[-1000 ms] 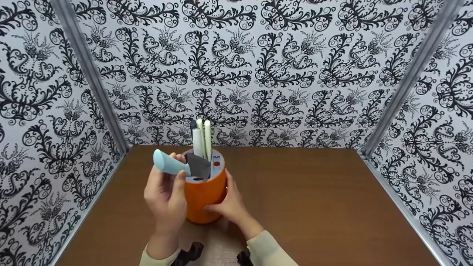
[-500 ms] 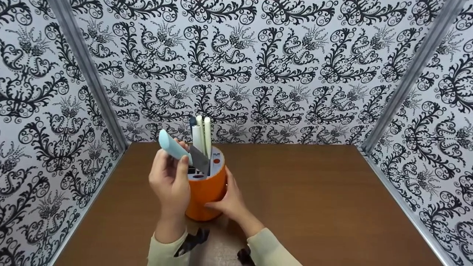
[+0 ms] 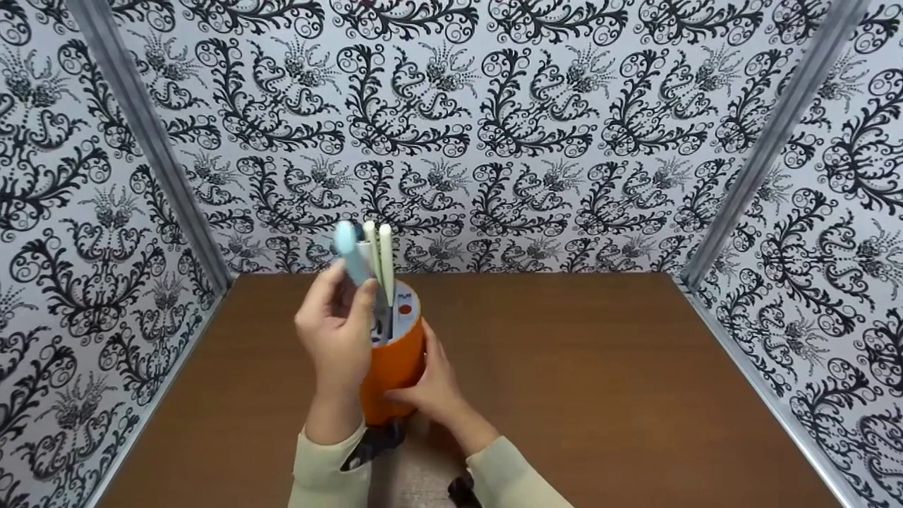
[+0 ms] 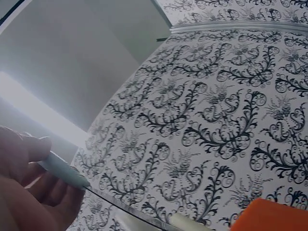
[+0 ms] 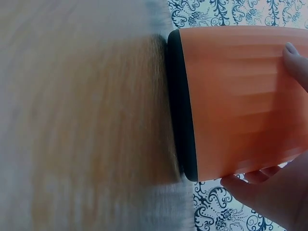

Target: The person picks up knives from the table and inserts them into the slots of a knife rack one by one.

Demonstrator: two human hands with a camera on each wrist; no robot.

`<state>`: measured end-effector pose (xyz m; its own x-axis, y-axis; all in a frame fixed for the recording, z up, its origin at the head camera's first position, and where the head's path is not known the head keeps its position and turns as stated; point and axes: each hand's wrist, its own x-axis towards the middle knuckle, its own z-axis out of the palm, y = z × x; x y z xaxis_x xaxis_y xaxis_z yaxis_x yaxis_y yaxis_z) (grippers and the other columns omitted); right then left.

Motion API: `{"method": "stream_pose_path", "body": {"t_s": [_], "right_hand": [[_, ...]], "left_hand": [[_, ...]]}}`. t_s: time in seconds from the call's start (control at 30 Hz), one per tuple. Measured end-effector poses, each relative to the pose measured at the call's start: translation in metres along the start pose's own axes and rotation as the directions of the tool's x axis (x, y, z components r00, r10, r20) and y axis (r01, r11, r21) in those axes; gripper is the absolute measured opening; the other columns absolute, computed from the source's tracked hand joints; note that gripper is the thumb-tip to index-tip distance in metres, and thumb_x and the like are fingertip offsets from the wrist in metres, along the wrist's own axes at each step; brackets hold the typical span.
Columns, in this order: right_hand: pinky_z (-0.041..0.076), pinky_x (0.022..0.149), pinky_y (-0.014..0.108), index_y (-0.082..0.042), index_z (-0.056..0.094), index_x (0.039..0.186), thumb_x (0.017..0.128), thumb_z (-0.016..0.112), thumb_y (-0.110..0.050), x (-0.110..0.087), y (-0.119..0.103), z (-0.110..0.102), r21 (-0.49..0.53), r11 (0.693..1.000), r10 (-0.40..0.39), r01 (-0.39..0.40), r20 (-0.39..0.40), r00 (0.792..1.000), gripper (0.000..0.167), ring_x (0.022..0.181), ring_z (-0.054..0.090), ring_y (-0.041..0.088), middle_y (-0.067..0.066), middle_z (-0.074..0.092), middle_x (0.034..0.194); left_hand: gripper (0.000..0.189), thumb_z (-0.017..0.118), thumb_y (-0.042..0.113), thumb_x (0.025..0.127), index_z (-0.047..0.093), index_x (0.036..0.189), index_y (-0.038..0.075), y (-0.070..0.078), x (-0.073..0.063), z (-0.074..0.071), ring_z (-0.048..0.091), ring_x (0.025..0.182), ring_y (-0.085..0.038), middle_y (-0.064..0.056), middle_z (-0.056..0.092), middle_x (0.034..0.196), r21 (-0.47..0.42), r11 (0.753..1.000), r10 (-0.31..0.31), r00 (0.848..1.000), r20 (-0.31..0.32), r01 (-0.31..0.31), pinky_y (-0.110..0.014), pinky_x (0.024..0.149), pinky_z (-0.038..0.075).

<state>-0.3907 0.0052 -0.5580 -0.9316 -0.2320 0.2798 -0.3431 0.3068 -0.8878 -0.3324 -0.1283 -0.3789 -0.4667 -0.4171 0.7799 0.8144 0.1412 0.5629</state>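
My left hand (image 3: 337,346) pinches the pale blue handle (image 3: 351,247) of a kitchen knife above the left part of an orange knife block (image 3: 395,370). The handle stands nearly upright. In the left wrist view the knife's thin blade (image 4: 130,208) runs from the handle toward the block; how deep its tip sits is hidden. My right hand (image 3: 439,384) grips the block's right side, thumb in front and fingers round it. Several other handles, such as a pale green handle (image 3: 386,264), stick up from the block, partly behind the held knife.
The block stands on a brown wooden table (image 3: 564,381), its dark base (image 5: 182,106) visible in the right wrist view. Patterned panels (image 3: 451,127) close in the back and sides, with metal posts (image 3: 148,141) at the corners. A red-brown hole (image 3: 405,310) shows in the block's grey top.
The knife has swung from a leftward slant to nearly upright, and my left hand has moved up and right with it. My right hand has kept its hold on the knife block.
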Motion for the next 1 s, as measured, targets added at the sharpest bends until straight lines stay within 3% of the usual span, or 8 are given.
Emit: {"method": "stream_pose_path", "body": {"t_s": [0.1,0.2,0.4,0.73,0.87,1.0], "right_hand": [[0.039,0.125,0.053,-0.031,0.019,0.170,0.070,0.100,-0.046,0.000,0.001,0.001,-0.025,0.999,-0.023,0.023,-0.008,1.000,0.130,0.147,0.048,0.025,0.002,0.038,0.169],[0.040,0.124,0.054,-0.029,0.020,0.170,0.068,0.099,-0.052,0.001,0.002,0.001,-0.043,0.998,-0.052,0.051,-0.016,0.999,0.131,0.147,0.048,0.026,0.002,0.039,0.168],[0.041,0.123,0.052,-0.031,0.019,0.170,0.066,0.099,-0.057,0.001,0.003,-0.001,-0.042,0.998,-0.056,0.055,-0.011,0.998,0.134,0.147,0.048,0.023,0.001,0.038,0.169],[0.040,0.123,0.056,-0.028,0.020,0.170,0.065,0.098,-0.059,0.000,0.004,-0.001,-0.073,0.995,-0.069,0.067,-0.032,0.997,0.134,0.148,0.046,0.028,0.005,0.038,0.170],[0.039,0.124,0.055,-0.027,0.020,0.170,0.066,0.099,-0.057,0.001,0.004,0.000,-0.066,0.995,-0.074,0.072,-0.022,0.997,0.134,0.149,0.046,0.027,0.005,0.037,0.170],[0.039,0.124,0.054,-0.028,0.020,0.170,0.065,0.100,-0.056,0.002,0.002,0.000,-0.064,0.995,-0.074,0.073,-0.027,0.997,0.135,0.149,0.046,0.027,0.005,0.037,0.170]], "left_hand": [[0.031,0.076,-0.009,0.091,0.072,0.122,-0.010,-0.007,-0.003,0.003,0.077,0.094,-0.016,-0.027,0.076,0.111,0.095,0.990,-0.108,0.992,0.058,0.102,-0.026,0.083,0.064],[0.031,0.078,-0.005,0.091,0.073,0.121,-0.008,-0.012,-0.004,0.004,0.078,0.100,-0.024,-0.025,0.078,0.113,0.174,0.971,-0.180,0.980,0.085,0.163,-0.025,0.088,0.063],[0.029,0.077,-0.005,0.092,0.074,0.120,-0.005,-0.018,-0.006,0.002,0.077,0.095,-0.033,-0.022,0.078,0.108,0.221,0.950,-0.245,0.965,0.092,0.221,-0.022,0.083,0.063],[0.030,0.084,0.002,0.088,0.078,0.117,0.001,-0.028,-0.010,0.004,0.078,0.093,-0.027,-0.017,0.080,0.105,0.391,0.896,-0.279,0.952,0.125,0.212,-0.033,0.081,0.066],[0.031,0.086,0.002,0.086,0.078,0.117,0.004,-0.028,-0.010,0.002,0.077,0.089,-0.022,-0.012,0.081,0.102,0.448,0.867,-0.301,0.946,0.124,0.217,-0.028,0.078,0.063],[0.033,0.085,0.001,0.086,0.078,0.118,0.003,-0.027,-0.008,0.002,0.076,0.088,-0.022,-0.012,0.080,0.102,0.457,0.865,-0.293,0.947,0.130,0.205,-0.023,0.077,0.062]]}}
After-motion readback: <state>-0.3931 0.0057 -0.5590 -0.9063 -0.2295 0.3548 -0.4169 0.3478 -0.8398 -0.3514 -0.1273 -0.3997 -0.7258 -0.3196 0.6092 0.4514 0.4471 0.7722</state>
